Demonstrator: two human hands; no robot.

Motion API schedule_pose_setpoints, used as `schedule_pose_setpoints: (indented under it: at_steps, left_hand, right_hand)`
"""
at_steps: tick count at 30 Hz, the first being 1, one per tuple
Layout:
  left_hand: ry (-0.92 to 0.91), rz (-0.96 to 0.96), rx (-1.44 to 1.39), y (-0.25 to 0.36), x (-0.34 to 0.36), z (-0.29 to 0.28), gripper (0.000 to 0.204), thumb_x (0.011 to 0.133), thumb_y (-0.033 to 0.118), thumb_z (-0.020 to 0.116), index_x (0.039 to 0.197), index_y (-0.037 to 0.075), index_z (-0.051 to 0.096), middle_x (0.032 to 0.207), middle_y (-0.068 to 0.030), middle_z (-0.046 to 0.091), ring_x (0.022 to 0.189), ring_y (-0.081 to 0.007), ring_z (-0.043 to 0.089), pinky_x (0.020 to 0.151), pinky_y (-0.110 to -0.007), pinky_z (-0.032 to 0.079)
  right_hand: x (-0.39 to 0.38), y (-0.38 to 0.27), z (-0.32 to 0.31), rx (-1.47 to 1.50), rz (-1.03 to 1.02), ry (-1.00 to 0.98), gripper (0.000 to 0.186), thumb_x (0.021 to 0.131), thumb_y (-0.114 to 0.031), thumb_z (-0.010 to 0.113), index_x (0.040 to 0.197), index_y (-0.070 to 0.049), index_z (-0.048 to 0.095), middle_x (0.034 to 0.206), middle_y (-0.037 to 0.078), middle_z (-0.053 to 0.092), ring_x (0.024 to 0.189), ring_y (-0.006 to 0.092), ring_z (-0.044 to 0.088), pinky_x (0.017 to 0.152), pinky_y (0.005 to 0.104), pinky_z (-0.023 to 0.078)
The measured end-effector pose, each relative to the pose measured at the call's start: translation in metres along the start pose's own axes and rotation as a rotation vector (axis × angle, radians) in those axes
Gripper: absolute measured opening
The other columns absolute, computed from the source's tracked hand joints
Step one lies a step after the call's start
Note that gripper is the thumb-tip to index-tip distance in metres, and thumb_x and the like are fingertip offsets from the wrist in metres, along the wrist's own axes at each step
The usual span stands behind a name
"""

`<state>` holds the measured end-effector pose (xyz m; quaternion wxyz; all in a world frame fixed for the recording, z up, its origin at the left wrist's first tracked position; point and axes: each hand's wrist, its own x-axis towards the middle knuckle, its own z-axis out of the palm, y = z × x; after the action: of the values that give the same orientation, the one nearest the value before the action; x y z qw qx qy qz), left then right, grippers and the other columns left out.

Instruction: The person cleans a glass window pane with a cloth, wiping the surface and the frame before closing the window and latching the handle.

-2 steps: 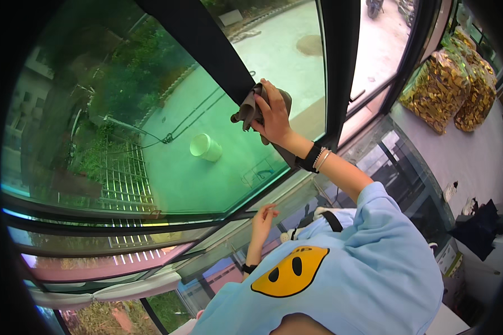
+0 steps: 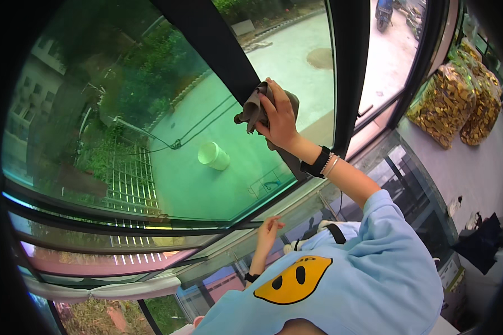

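Observation:
My right hand (image 2: 283, 120) is raised against the dark window frame (image 2: 221, 47). Its fingers are wrapped over a crumpled brown cloth (image 2: 253, 113), which covers part of the upright bar and hangs down below the palm. Lower down, near the bottom rail of the window, my left hand (image 2: 269, 230) hovers with loosely bent fingers and nothing visible in them. A green-tinted glass pane (image 2: 179, 184) lies to the left of the cloth.
Through the glass, a pale bucket (image 2: 213, 156) and a metal fence (image 2: 131, 176) show outside. Clear bags of gold-coloured pieces (image 2: 444, 106) stand at the right. A white curtain (image 2: 134, 288) is bunched at the lower left. Dark fabric (image 2: 480, 243) hangs at the lower right.
The whole view has shifted slightly, with the scene sitting a little lower and further right. My right hand still presses the cloth at about the same spot on the frame.

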<state>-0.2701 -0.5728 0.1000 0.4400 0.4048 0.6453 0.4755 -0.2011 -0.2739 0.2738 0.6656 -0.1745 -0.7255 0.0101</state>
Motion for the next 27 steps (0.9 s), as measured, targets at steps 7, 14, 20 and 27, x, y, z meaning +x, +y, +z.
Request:
schedule_pose_setpoints:
  at_steps: [7,14,20,27]
  left_hand:
    - [-0.028,-0.039,-0.060,-0.002,0.004,-0.002,0.025,0.097,0.013,0.045,0.116,0.001,0.056,0.093,-0.0098,0.067,0.087,-0.0143,0.063,0.081,-0.026,0.048]
    - [-0.087,-0.031,-0.034,0.021,0.020,-0.001,0.024,0.097,0.010,0.043,0.115,0.000,0.056,0.093,-0.0093,0.066,0.088,-0.0142,0.063,0.082,-0.027,0.049]
    - [-0.108,0.006,0.001,0.030,0.030,0.001,0.026,0.097,0.009,0.041,0.114,-0.001,0.058,0.093,-0.0100,0.066,0.088,-0.0151,0.064,0.082,-0.027,0.049]
    - [-0.145,0.034,-0.050,0.032,0.040,0.000,0.035,0.088,-0.004,0.035,0.108,-0.002,0.064,0.101,-0.0127,0.066,0.094,-0.0202,0.064,0.087,-0.030,0.049]
  right_hand:
    - [0.137,-0.034,-0.011,-0.026,-0.112,0.091,0.073,0.070,-0.024,0.072,0.135,-0.008,0.043,0.141,0.023,0.032,0.125,0.0414,0.039,0.101,0.0454,0.038]
    - [0.239,-0.058,-0.015,-0.142,-0.263,0.203,0.071,0.077,-0.029,0.066,0.138,-0.006,0.036,0.134,0.024,0.035,0.118,0.0406,0.043,0.096,0.0426,0.043]
    - [0.320,-0.082,-0.018,-0.353,-0.248,0.287,0.075,0.081,-0.034,0.061,0.140,0.001,0.029,0.119,0.027,0.046,0.106,0.0403,0.052,0.084,0.0432,0.050]
    - [0.406,-0.108,-0.021,-0.166,-0.082,0.246,0.069,0.086,-0.036,0.055,0.137,0.003,0.029,0.119,0.026,0.048,0.108,0.0389,0.051,0.087,0.0432,0.049]
